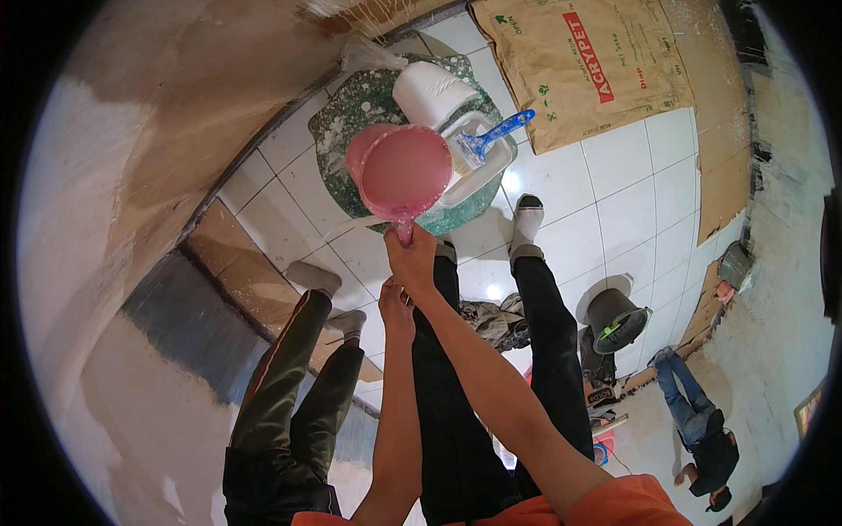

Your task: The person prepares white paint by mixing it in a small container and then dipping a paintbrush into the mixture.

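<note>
My right hand grips the handle of a pink dipper holding pale liquid. My left hand is just below it, fingers curled beside my right wrist; what they hold, if anything, is unclear. Behind the dipper, a splattered green mat bears a white cylindrical object, partly hidden, and a white tray with a blue-handled brush.
A brown paper sack lies on the tiles at upper right. A dark bucket stands right of my legs. Another person's legs are close on my left; a second person is farther right. Stained walls border the floor.
</note>
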